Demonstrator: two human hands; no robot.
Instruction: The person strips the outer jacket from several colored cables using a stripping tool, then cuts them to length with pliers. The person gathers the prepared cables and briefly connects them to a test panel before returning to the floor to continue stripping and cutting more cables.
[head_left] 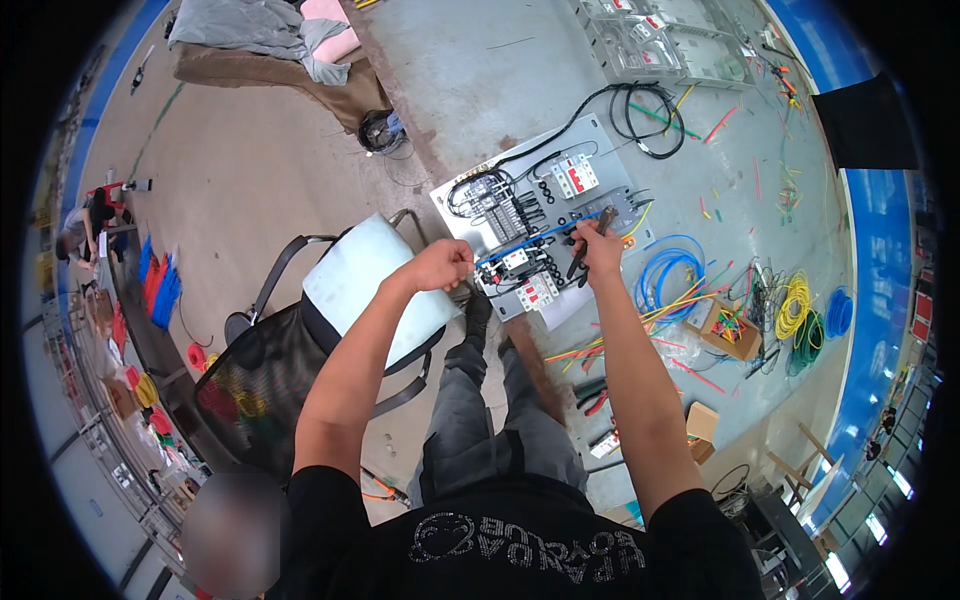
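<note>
Metal board (610,172), one o'clock from centre: the switches (575,178) sit mounted and black wires (523,156) appear fitted; the blue wire (540,238) seemingly remains unconnected. At the board's eight o'clock, the left hand (443,266) apparently pinches the wire's end; at four, the right hand's (599,250) fingers wrap pliers (607,217).

Electrical assembly workshop around a wired mounting plate (603,145)
The plate carries circuit breakers (575,176) and black cabling (545,147). Beyond it on the grey desk (480,60) stand transparent plastic enclosures (655,55); right of it lie coils of yellow, green and blue wire (793,306) and scattered coloured offcuts (720,125); on its near side, red-handled pliers (596,402).
</note>
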